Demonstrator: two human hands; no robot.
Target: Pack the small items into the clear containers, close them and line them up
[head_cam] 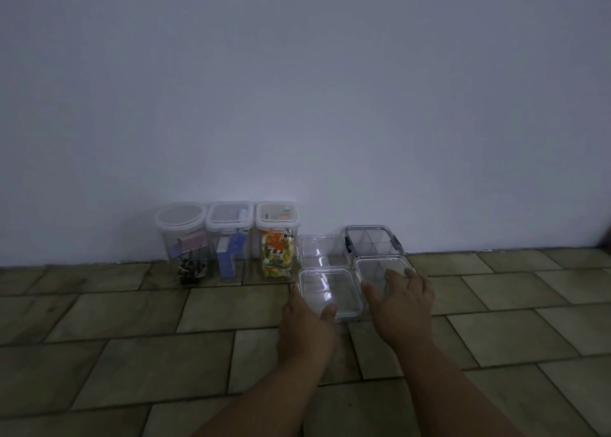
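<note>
Three jars [228,238] stand left of four boxes [350,271] (two rows).

Three tall lidded jars [181,238] [229,238] [277,238], four flat clear boxes [322,250] [373,240] [330,291] [380,268] and two hands [305,324] [401,299].

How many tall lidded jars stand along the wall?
3. They stand side by side against the wall: the left jar with binder clips, the middle jar with blue packets, the right jar with colourful contents. None looks hidden.
</note>
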